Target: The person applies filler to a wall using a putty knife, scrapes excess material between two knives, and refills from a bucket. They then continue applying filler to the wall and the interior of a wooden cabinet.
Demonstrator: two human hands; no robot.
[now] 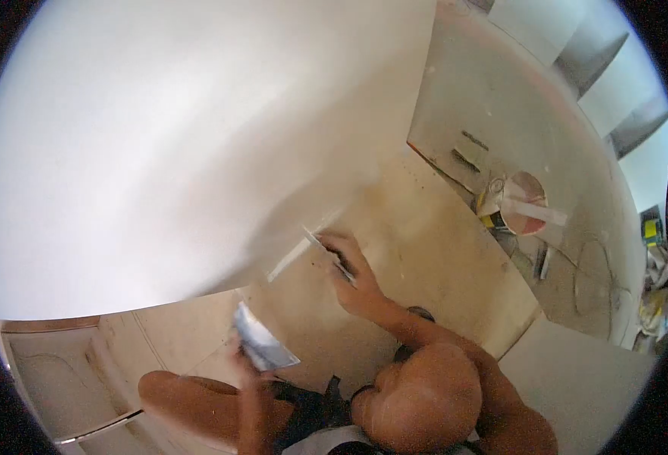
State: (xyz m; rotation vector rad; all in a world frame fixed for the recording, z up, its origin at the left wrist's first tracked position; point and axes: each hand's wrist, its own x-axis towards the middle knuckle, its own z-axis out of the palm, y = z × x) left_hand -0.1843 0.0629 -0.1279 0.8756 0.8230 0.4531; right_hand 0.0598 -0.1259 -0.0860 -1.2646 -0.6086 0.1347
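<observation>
- Right hand point(351, 274): closed round putty knife point(326, 248), blade beside white strip point(289, 259) on tan surface point(425, 250).
- Left hand point(247, 367), blurred: grasping wide metal blade point(264, 341), near bent leg point(190, 396).
- Round bucket point(517, 199): well apart, far right.

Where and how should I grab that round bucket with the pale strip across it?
I'd pinch the bucket by its far rim, reaching down from above. The mouth is round and open there, while the pale strip juts past the right side and a yellow-and-black item crowds the left.
</observation>
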